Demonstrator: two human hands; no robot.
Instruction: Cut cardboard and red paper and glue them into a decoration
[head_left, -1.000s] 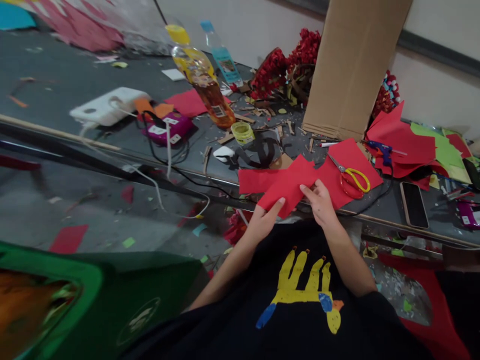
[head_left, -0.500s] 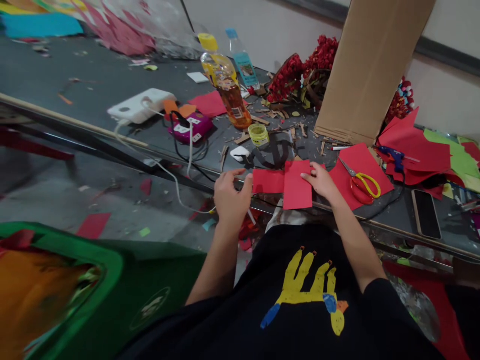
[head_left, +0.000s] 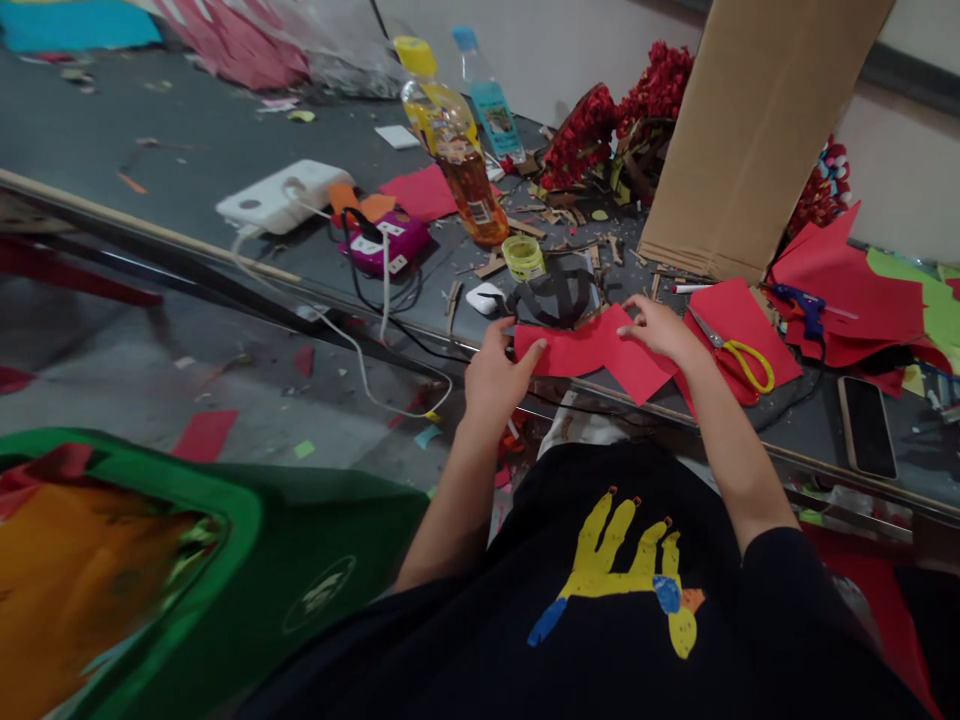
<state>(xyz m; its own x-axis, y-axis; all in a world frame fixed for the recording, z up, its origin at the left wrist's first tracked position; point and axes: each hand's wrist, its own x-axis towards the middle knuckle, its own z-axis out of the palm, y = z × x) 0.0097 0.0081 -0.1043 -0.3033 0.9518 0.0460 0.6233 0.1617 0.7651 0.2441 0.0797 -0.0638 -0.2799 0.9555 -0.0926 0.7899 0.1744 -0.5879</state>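
At the table's front edge, my left hand (head_left: 496, 372) has its thumb over the left end of a red paper strip (head_left: 566, 350), pinching it. My right hand (head_left: 660, 328) pinches the upper edge of a second red paper piece (head_left: 637, 368), which lies tilted against the strip's right end. Whether the two pieces are joined I cannot tell. Just right of my right hand, yellow-and-red-handled scissors (head_left: 739, 362) rest on a larger red sheet (head_left: 772, 335). Behind the strip lies a black strap (head_left: 559, 300).
A yellow-capped bottle (head_left: 457, 150), a small yellow tub (head_left: 523, 258) and cardboard scraps stand behind. A cardboard panel (head_left: 757, 140) leans at the back. To the right are a blue glue gun (head_left: 810, 308) and a phone (head_left: 868, 428). Cables trail from a purple power strip (head_left: 386, 245); a green bin (head_left: 330, 510) stands lower left.
My left hand has moved right and taken hold of the strip's left end. The second piece, upright before, is now tilted in my right hand. The view has shifted slightly.
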